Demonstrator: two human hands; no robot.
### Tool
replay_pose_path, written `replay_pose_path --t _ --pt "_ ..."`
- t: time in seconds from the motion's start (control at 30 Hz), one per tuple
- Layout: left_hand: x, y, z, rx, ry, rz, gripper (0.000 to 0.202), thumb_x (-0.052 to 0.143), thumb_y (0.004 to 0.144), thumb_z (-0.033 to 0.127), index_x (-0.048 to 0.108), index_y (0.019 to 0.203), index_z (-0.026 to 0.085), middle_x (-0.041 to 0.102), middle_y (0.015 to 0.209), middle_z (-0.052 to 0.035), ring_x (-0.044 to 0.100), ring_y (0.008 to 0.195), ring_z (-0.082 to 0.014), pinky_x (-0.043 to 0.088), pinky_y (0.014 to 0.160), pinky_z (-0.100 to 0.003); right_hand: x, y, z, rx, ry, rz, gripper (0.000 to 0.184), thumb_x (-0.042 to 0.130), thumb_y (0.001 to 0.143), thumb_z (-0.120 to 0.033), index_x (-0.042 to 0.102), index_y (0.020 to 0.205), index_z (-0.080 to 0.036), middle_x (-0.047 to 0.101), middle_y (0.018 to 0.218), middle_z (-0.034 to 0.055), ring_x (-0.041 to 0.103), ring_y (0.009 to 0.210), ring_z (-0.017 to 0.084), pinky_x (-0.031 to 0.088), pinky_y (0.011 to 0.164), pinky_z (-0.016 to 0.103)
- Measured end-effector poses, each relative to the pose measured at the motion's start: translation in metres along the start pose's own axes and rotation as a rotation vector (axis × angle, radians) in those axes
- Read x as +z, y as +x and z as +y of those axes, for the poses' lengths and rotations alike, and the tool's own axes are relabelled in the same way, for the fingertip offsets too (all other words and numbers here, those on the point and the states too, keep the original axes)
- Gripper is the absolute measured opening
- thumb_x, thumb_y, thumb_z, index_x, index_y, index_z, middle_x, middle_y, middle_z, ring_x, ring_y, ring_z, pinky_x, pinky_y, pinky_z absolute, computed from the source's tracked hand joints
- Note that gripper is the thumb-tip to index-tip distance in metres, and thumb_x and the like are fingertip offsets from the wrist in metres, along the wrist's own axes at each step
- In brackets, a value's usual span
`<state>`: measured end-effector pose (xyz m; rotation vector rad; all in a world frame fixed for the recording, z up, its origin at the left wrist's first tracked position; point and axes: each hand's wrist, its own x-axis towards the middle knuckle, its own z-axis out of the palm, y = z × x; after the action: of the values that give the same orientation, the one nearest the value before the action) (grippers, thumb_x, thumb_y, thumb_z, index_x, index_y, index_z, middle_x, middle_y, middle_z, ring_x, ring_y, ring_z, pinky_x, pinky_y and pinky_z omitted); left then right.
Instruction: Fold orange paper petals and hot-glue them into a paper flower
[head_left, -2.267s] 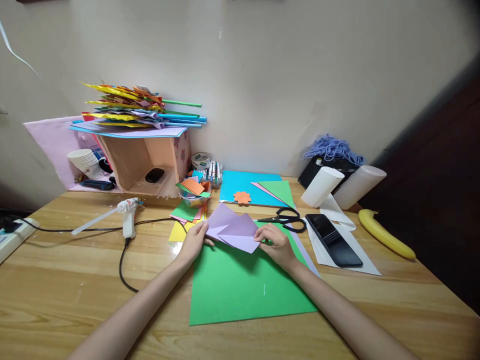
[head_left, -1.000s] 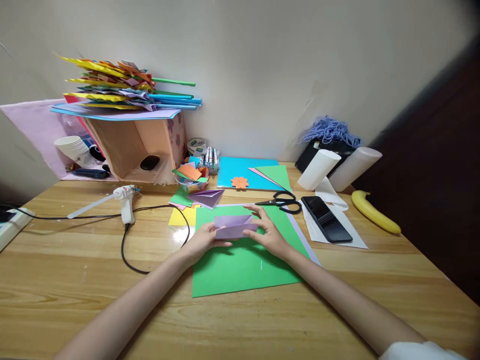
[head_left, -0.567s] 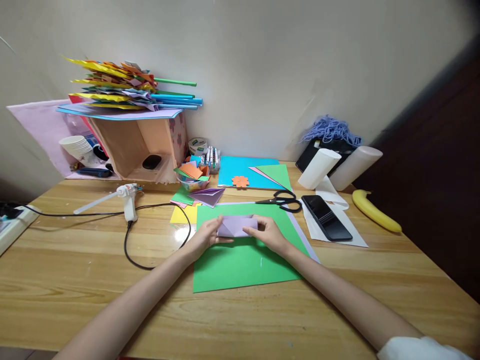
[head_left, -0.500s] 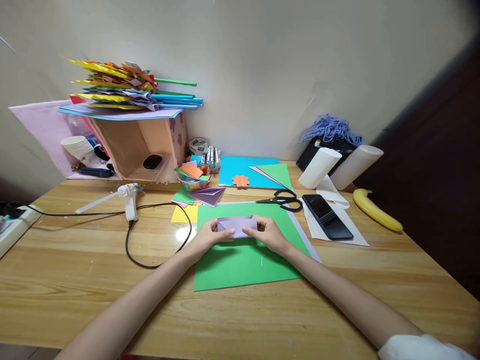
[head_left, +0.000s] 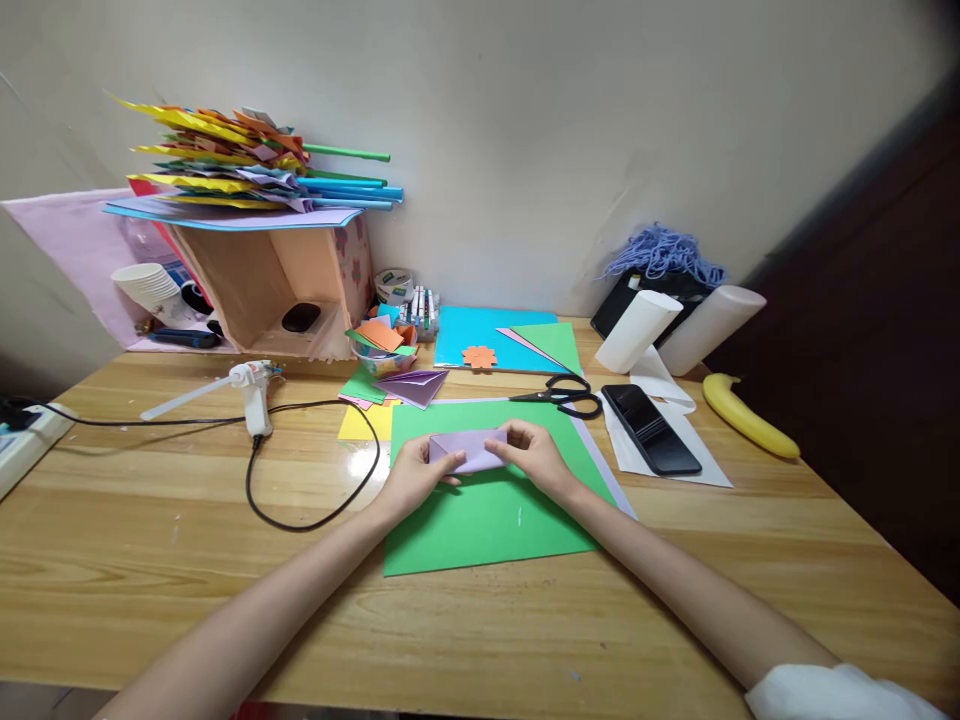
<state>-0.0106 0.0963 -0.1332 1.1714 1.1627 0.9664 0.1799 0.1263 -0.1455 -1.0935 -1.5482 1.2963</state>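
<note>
Between my two hands is a folded piece of purple paper, held just above a large green sheet. My left hand pinches its left end, thumb on the front face. At the other end my right hand grips it the same way, with the fingers partly hidden behind. Another folded purple paper lies beyond my left hand, by yellow paper. Black-handled scissors rest at the far edge of the green sheet.
A hot glue gun with its looping black cord stands at left. To the right are a phone on white paper and a banana. Behind sit an open box, a bowl of paper scraps and blue sheets.
The purple paper has tilted, its right end now higher, and its upper opening no longer shows. Both hands still hold it. The whole view has shifted slightly.
</note>
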Motion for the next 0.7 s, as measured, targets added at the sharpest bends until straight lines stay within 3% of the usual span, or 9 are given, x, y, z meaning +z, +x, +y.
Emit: replay_pose_path --t 0.17,0.4,0.7 --pt "0.0015 -0.0012 -0.0008 0.019 0.02 0.012 0.034 0.065 0.068 0.044 0.063 0.076 0.011 0.062 0.07 -0.0037 0.06 0.063 -0.0151 0.054 0.052 -0.025 -0.0013 0.0016 0.0004 0.035 0.093 0.037 0.035 0.075 0.058 -0.041 0.051 0.07 -0.017 0.058 0.062 -0.0014 0.052 0.055 0.011 0.04 0.05 0.023" --pt "0.0008 -0.0008 -0.0024 0.01 0.031 0.023 0.038 0.063 0.069 0.047 0.063 0.079 0.011 0.063 0.069 -0.0027 0.061 0.063 -0.0166 0.055 0.055 -0.028 -0.0017 0.0026 0.0 0.084 0.158 0.03 0.044 0.076 0.057 -0.038 0.048 0.085 -0.019 0.063 0.062 -0.0022 0.057 0.054 0.014 0.041 0.05 0.023" --pt "0.0 -0.0009 -0.0027 0.033 0.079 0.016 0.035 0.06 0.071 0.048 0.061 0.076 0.014 0.064 0.066 -0.002 0.064 0.062 -0.0191 0.053 0.055 -0.028 -0.0028 0.0026 0.0004 0.096 0.064 0.031 0.033 0.074 0.059 -0.041 0.055 0.071 -0.016 0.061 0.062 -0.0011 0.056 0.055 0.013 0.04 0.052 0.023"
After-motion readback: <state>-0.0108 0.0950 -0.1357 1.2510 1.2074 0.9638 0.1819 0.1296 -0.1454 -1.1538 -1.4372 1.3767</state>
